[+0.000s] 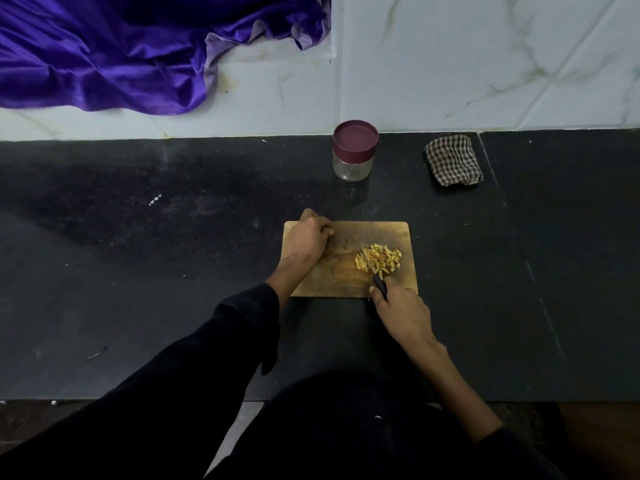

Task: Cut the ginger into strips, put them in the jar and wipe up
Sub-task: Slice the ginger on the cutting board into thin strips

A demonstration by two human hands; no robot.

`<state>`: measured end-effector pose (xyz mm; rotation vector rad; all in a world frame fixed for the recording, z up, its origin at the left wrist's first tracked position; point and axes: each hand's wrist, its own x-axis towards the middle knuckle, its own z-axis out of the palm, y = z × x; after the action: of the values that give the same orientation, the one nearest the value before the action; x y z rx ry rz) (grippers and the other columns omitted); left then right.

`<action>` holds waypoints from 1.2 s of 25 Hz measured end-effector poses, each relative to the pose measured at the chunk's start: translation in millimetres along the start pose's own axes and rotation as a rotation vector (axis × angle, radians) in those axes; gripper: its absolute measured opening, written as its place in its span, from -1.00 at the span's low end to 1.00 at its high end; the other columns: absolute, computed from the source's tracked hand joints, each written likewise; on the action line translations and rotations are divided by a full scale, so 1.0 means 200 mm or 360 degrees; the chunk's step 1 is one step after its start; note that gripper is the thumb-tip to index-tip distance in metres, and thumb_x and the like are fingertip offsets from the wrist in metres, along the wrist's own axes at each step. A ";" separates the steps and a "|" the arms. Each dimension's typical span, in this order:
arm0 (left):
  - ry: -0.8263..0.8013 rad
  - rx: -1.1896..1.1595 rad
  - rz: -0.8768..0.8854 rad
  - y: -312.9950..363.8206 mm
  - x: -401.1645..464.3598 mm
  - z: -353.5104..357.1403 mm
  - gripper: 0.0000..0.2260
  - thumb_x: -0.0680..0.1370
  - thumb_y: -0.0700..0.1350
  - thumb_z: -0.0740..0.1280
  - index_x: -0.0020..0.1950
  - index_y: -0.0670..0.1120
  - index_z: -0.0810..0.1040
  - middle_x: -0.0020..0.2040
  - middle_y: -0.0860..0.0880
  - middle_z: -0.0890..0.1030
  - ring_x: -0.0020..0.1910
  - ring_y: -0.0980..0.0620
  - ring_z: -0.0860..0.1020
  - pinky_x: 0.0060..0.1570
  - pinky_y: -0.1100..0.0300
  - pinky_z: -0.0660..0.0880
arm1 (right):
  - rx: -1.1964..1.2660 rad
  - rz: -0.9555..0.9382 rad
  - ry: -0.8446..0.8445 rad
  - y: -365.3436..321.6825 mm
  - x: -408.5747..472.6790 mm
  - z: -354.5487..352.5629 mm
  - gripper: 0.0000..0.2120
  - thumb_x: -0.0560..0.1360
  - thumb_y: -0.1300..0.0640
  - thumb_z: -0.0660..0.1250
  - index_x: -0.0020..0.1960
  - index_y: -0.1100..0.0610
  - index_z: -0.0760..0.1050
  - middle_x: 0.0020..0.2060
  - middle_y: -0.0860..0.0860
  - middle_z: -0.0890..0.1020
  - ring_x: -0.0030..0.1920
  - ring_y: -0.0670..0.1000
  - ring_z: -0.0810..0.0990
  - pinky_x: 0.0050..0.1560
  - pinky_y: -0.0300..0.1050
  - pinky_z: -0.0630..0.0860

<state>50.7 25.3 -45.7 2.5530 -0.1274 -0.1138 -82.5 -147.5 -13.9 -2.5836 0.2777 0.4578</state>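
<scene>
A pile of yellow ginger strips (379, 261) lies on the right half of a wooden cutting board (346, 282) on the black counter. My right hand (401, 313) grips a black-handled knife (375, 277), its blade at the left edge of the pile. My left hand (308, 239) rests with curled fingers on the board's far left corner; nothing shows in it. A clear jar (354, 152) with a maroon lid on stands beyond the board. A checked cloth (453, 161) lies folded to the jar's right.
The black counter (138, 254) runs left and right, with a seam at the right. A purple satin cloth (114, 53) is heaped on the white marble ledge at the back left. Marble wall tiles rise behind the jar.
</scene>
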 end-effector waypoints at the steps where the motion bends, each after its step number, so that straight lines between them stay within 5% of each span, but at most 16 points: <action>1: 0.0006 -0.0006 0.0010 0.00 0.00 0.00 -0.84 0.58 -0.11 0.28 0.10 -0.06 0.61 0.11 0.00 0.48 -0.14 0.11 0.54 -0.18 0.27 0.49 | 0.0006 0.0001 0.0006 0.00 0.00 0.00 -0.74 0.67 -0.05 0.12 0.18 0.11 0.41 -0.05 0.06 0.59 0.03 0.15 0.61 -0.09 -0.01 0.41; 8: 0.0026 -0.0162 0.0036 0.03 -0.03 -0.05 -0.92 0.52 -0.16 0.36 0.00 -0.04 0.59 -0.05 0.03 0.60 -0.15 0.16 0.56 -0.17 0.33 0.48 | 0.0025 -0.0024 -0.0018 0.00 0.00 0.01 -0.74 0.67 -0.06 0.13 0.16 0.10 0.42 -0.13 0.00 0.52 0.02 0.14 0.61 0.00 0.06 0.50; 13: 0.0076 -0.0834 -0.0345 0.02 -0.24 -0.05 -0.86 0.48 -0.21 0.42 0.03 -0.10 0.67 -0.06 0.05 0.67 -0.15 0.16 0.62 -0.08 0.26 0.58 | 0.0057 -0.0003 -0.0007 0.01 0.00 0.01 -0.72 0.67 -0.06 0.13 0.16 0.13 0.43 -0.02 0.11 0.61 0.05 0.19 0.60 -0.06 0.03 0.45; 17: 0.0065 -0.1053 -0.0524 0.06 -0.33 0.05 -0.92 0.49 -0.21 0.42 -0.04 -0.10 0.66 -0.08 -0.04 0.68 -0.21 0.10 0.62 -0.25 0.26 0.57 | 0.0034 -0.0033 -0.0058 0.00 -0.01 0.02 -0.71 0.67 -0.06 0.14 0.19 0.14 0.43 0.02 0.13 0.62 0.06 0.19 0.60 0.00 0.09 0.53; 20: 0.0110 -0.0995 -0.0572 0.10 -0.36 0.08 -0.92 0.52 -0.22 0.38 -0.02 -0.13 0.65 -0.07 -0.05 0.66 -0.22 0.12 0.60 -0.35 0.34 0.54 | 0.0033 -0.0064 -0.0072 -0.01 -0.01 0.03 -0.72 0.67 -0.04 0.14 0.22 0.14 0.43 0.01 0.13 0.62 0.05 0.17 0.61 0.00 0.10 0.54; 23: 0.0099 -0.0754 -0.0438 0.09 -0.39 0.07 -0.87 0.52 -0.21 0.37 0.05 -0.13 0.64 -0.01 -0.01 0.66 -0.11 0.13 0.60 -0.11 0.26 0.58 | 0.0052 -0.0086 -0.0074 -0.02 -0.01 0.03 -0.73 0.68 -0.02 0.14 0.20 0.16 0.44 0.02 0.14 0.62 0.05 0.18 0.60 -0.06 0.03 0.47; 26: -0.0077 -0.0495 -0.0161 0.09 -0.39 0.02 -0.72 0.51 -0.30 0.34 0.21 -0.13 0.59 0.15 0.03 0.56 0.14 0.13 0.51 0.11 0.41 0.38 | 0.0077 -0.0103 -0.0092 -0.01 -0.02 0.04 -0.73 0.67 -0.01 0.16 0.16 0.18 0.46 0.00 0.14 0.63 0.03 0.19 0.61 -0.08 0.03 0.47; 30: -0.0146 -0.0275 -0.0052 0.06 -0.37 0.00 -0.72 0.49 -0.29 0.36 0.19 -0.13 0.60 0.21 -0.08 0.56 0.20 -0.01 0.51 0.23 0.22 0.40 | 0.0104 -0.0111 -0.0107 -0.01 -0.02 0.05 -0.75 0.67 -0.02 0.16 0.15 0.15 0.45 -0.03 0.11 0.63 0.00 0.17 0.62 -0.04 0.07 0.53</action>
<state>-23.8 23.0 -35.0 2.3782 -0.1064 -0.2444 -89.3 -139.5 -19.8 -2.5003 0.1761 0.5009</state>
